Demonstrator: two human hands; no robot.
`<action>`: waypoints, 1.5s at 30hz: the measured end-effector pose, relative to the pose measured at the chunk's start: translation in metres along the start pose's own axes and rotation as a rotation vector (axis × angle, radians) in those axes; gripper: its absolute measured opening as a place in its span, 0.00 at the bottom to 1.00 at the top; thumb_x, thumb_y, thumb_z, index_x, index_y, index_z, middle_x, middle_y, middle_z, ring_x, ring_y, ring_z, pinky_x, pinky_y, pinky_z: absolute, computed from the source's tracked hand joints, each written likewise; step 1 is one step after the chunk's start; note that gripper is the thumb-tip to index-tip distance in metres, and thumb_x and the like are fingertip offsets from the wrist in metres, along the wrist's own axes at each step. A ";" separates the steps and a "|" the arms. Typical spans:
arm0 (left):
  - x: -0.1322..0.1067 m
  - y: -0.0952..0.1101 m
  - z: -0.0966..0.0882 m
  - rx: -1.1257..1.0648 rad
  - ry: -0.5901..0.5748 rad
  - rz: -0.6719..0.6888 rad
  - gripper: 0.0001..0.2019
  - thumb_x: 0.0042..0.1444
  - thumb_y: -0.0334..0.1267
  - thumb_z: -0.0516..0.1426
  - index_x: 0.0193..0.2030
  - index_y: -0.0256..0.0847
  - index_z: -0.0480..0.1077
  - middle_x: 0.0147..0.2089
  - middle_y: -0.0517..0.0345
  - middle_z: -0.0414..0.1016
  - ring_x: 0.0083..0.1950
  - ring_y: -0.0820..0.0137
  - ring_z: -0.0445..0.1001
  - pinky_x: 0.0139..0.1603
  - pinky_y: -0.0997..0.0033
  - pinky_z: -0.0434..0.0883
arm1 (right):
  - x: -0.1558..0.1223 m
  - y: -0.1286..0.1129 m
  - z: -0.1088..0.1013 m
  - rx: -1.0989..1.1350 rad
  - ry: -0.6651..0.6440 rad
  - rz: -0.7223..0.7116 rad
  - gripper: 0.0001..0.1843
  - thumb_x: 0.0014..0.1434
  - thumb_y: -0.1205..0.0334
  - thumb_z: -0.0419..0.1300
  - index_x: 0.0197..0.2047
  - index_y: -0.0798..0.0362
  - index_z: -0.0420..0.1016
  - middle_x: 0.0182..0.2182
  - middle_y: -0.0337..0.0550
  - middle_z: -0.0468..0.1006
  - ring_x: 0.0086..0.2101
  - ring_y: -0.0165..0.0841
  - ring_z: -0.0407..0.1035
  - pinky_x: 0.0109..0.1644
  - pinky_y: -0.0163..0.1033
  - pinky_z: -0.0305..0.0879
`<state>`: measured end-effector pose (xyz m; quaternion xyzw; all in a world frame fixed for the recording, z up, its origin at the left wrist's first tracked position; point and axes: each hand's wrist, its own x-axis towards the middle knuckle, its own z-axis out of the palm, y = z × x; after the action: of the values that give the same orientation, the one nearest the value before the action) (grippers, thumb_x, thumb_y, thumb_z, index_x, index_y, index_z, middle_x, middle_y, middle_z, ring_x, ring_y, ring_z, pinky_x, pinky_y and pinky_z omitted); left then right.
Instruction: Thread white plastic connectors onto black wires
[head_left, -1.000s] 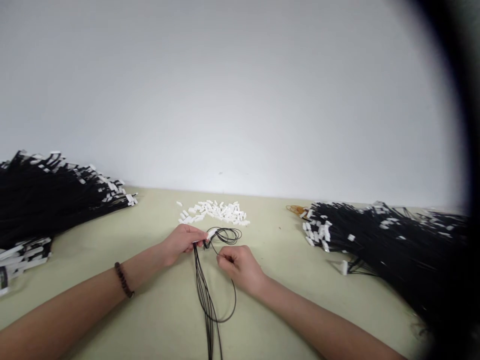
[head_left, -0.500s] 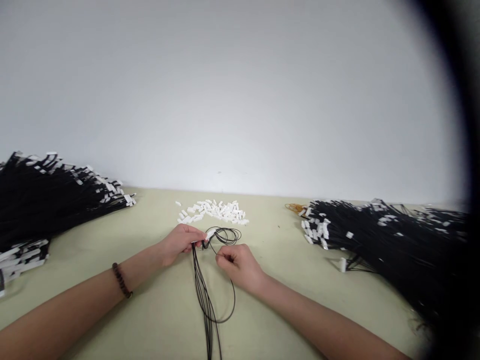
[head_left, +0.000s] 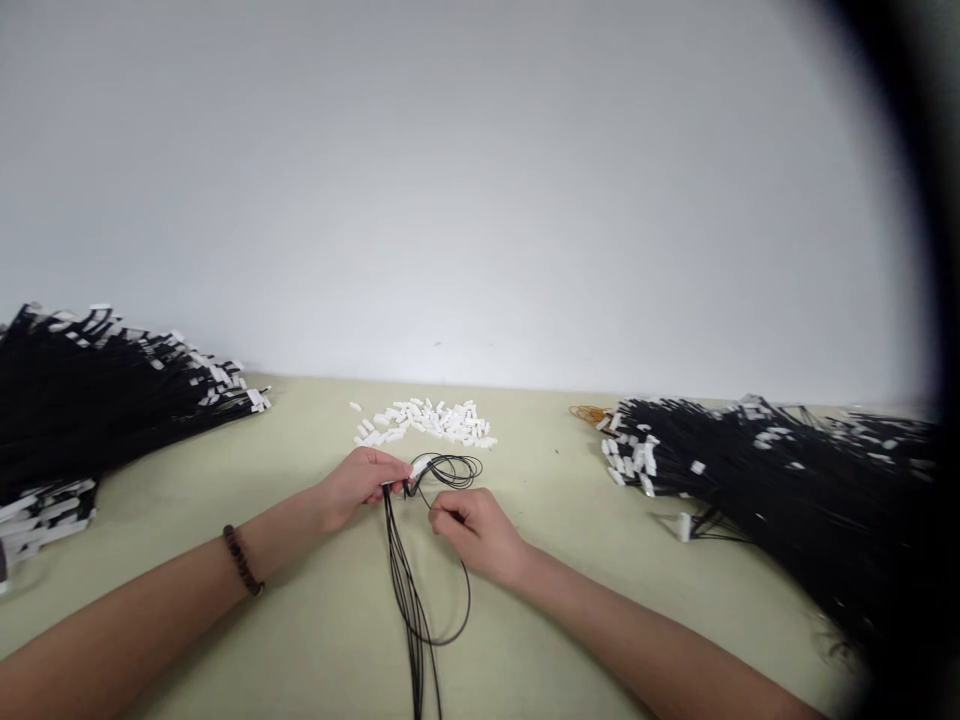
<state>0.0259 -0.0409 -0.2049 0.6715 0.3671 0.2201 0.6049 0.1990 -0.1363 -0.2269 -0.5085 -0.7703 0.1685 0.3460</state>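
Observation:
My left hand pinches a white connector, and part of it is covered by the fingers. Several black wires hang from below that hand toward the front edge of the view. Just past the connector, more thin black wire lies in round loops on the table. To the right, my right hand is closed with thumb and forefinger on a single black wire, which leads up toward the connector and curves down below the hand. The wire's tip is hidden.
Behind my hands lies a loose pile of small white connectors on the pale green table. Big bundles of black wires with white ends fill the left and right. Yellowish strands lie by the right bundle.
Almost nothing differs. My right hand has shifted very slightly to the left, still closed on the wire, while my left hand keeps its pinch on the connector.

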 end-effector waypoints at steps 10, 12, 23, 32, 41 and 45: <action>-0.001 0.000 -0.002 -0.021 -0.036 0.029 0.16 0.44 0.47 0.57 0.28 0.33 0.71 0.24 0.59 0.61 0.24 0.78 0.51 0.22 0.75 0.44 | 0.003 0.002 -0.003 0.222 -0.090 0.121 0.11 0.52 0.68 0.47 0.24 0.56 0.67 0.19 0.35 0.63 0.23 0.23 0.57 0.26 0.27 0.51; -0.001 0.000 -0.002 -0.025 -0.039 0.032 0.16 0.44 0.47 0.57 0.29 0.32 0.71 0.24 0.59 0.61 0.25 0.78 0.52 0.23 0.75 0.44 | 0.004 0.000 -0.007 0.339 -0.139 0.180 0.12 0.53 0.67 0.45 0.24 0.57 0.66 0.18 0.35 0.62 0.20 0.23 0.56 0.23 0.27 0.51; -0.002 0.002 -0.001 -0.022 -0.032 0.044 0.17 0.43 0.48 0.57 0.27 0.33 0.70 0.23 0.60 0.62 0.24 0.78 0.53 0.23 0.75 0.46 | 0.003 0.000 0.004 0.291 0.083 0.186 0.13 0.56 0.58 0.50 0.33 0.56 0.71 0.18 0.37 0.66 0.19 0.23 0.56 0.22 0.28 0.51; -0.005 0.004 0.003 0.042 -0.048 0.055 0.17 0.44 0.49 0.56 0.29 0.33 0.71 0.22 0.61 0.61 0.24 0.78 0.52 0.24 0.75 0.47 | 0.002 -0.004 0.015 0.269 0.216 0.197 0.12 0.56 0.57 0.50 0.30 0.56 0.69 0.23 0.40 0.71 0.20 0.24 0.62 0.23 0.28 0.55; -0.004 0.003 0.002 0.063 -0.058 0.061 0.17 0.45 0.48 0.56 0.31 0.33 0.71 0.23 0.59 0.61 0.25 0.77 0.52 0.24 0.75 0.48 | 0.001 -0.006 0.012 0.189 0.186 0.178 0.14 0.58 0.59 0.47 0.27 0.56 0.69 0.21 0.38 0.70 0.20 0.24 0.61 0.23 0.29 0.52; -0.003 0.002 0.002 0.073 -0.059 0.070 0.17 0.45 0.49 0.56 0.30 0.34 0.71 0.23 0.60 0.61 0.25 0.77 0.52 0.25 0.75 0.48 | 0.001 -0.006 0.012 0.144 0.178 0.159 0.14 0.58 0.61 0.47 0.27 0.56 0.68 0.20 0.37 0.69 0.20 0.24 0.60 0.24 0.29 0.51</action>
<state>0.0261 -0.0451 -0.2031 0.7116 0.3333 0.2076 0.5826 0.1864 -0.1374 -0.2310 -0.5547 -0.6797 0.2042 0.4342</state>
